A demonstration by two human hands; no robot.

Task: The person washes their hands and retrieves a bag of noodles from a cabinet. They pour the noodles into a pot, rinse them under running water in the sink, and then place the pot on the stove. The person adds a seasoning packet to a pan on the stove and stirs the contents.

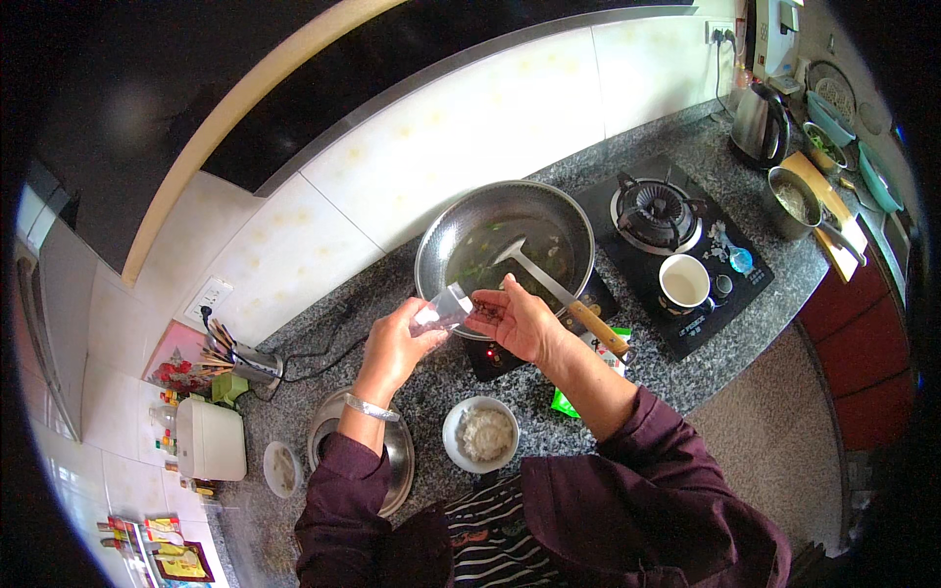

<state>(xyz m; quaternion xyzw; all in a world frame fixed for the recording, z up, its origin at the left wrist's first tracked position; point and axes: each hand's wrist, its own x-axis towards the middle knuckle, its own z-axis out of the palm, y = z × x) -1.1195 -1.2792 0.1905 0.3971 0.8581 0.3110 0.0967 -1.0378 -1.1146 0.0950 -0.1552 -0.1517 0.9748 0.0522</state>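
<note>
My left hand holds a small clear plastic jar, tilted with one end at my right hand. My right hand is turned palm up and cupped, with small reddish-brown spice grains lying in it. Both hands are over the near rim of a wide steel wok. Inside the wok is a shallow liquid with green bits. A metal spatula with a wooden handle leans across the wok's right rim, its blade in the liquid.
Near me stand a bowl of white rice and a steel lid, partly behind my left forearm. A green-and-white packet lies under my right forearm. Right of the wok are a gas burner, a mug and a saucepan.
</note>
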